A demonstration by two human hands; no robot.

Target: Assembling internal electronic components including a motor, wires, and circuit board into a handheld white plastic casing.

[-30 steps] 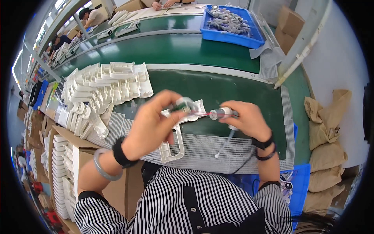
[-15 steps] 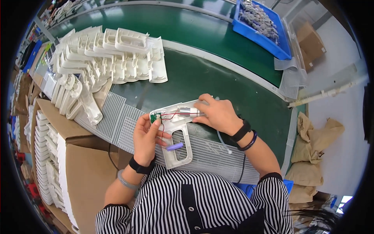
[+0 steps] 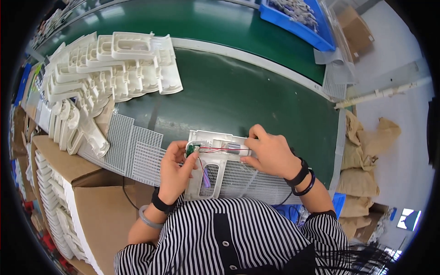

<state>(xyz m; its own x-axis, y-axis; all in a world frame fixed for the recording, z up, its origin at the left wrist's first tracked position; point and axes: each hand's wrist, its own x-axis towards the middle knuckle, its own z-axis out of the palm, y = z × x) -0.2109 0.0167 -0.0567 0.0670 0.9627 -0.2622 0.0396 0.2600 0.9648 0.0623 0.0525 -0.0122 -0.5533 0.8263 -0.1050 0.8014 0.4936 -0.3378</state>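
Note:
A white plastic housing half (image 3: 219, 181) with a looped handle lies open side up on the mesh in front of me. My left hand (image 3: 175, 169) pinches a small green circuit board (image 3: 190, 150) at the housing's left end. From the board, red and dark wires (image 3: 215, 149) run to a silver motor (image 3: 234, 147) lying in the housing's upper channel. My right hand (image 3: 272, 153) closes thumb and fingers round the motor's white right end, partly hiding it. A purple cylindrical cell (image 3: 206, 177) hangs on a wire within the handle opening, close to my left fingers.
Nested white housing halves (image 3: 119, 64) are stacked at the left of the green bench (image 3: 275, 105). A cardboard box (image 3: 105, 215) with white parts stands at lower left. A blue tray (image 3: 298, 25) of small parts sits at far right, brown sacks (image 3: 357, 183) beside the bench.
The housing has turned slightly clockwise and shifted right, with both hands. The purple cell has swung from nearly level to hanging steeply. My whole view has shifted a little.

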